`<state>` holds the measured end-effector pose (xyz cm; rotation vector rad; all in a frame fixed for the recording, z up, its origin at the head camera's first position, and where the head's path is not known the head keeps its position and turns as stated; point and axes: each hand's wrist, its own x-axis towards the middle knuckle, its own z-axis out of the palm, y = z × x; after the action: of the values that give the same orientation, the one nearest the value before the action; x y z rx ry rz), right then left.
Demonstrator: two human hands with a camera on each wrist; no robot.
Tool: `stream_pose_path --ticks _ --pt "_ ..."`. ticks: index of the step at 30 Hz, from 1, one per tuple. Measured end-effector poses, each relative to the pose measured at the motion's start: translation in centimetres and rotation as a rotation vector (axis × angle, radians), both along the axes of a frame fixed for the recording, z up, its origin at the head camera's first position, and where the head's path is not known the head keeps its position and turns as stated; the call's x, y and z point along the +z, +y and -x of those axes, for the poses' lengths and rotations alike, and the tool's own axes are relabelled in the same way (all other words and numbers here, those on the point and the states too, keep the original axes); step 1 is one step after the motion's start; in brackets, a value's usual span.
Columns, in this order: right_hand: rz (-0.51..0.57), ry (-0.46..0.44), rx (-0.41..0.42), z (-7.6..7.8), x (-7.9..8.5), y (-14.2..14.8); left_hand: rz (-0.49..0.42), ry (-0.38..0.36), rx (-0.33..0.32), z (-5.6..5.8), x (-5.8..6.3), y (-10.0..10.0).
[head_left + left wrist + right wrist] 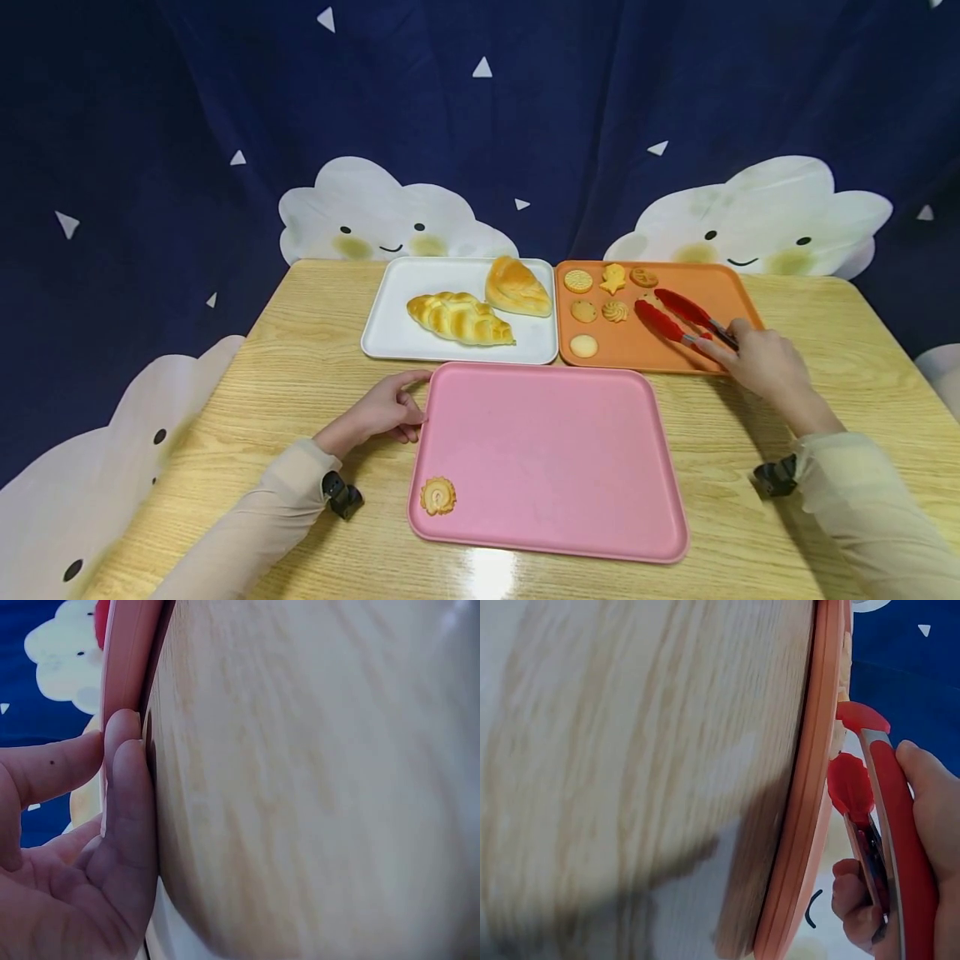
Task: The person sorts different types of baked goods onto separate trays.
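My right hand grips red-tipped tongs by their handles over the orange tray. The tongs' red heads stand apart, one on each side of a chip cookie that they partly hide. In the right wrist view, thumb and fingers wrap the tongs beside the tray's edge. At the left edge of the pink tray, my left hand rests with fingertips at the rim, holding nothing up. A ruffled round cookie lies in that tray's near left corner.
Several other cookies, among them a swirl cookie and a plain round cookie, lie on the orange tray's left half. A white tray beside it bears a braided bread and a folded bread. A dark blue curtain hangs behind the table.
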<state>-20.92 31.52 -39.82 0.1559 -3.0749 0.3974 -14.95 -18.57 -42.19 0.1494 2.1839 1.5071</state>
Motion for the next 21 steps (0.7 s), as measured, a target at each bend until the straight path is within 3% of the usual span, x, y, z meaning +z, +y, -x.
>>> stream_pose_path --ticks 9,15,21 --pt "-0.003 -0.014 0.000 -0.1 0.0 0.0 0.002 -0.004 0.009 0.2 -0.9 -0.2" --pt "0.009 0.002 0.019 -0.8 0.4 -0.2 -0.005 -0.001 0.007 0.2 -0.8 -0.3" --pt "0.009 0.068 0.069 -2.0 0.4 -0.6 -0.003 -0.011 0.003 -0.6 1.5 0.4"
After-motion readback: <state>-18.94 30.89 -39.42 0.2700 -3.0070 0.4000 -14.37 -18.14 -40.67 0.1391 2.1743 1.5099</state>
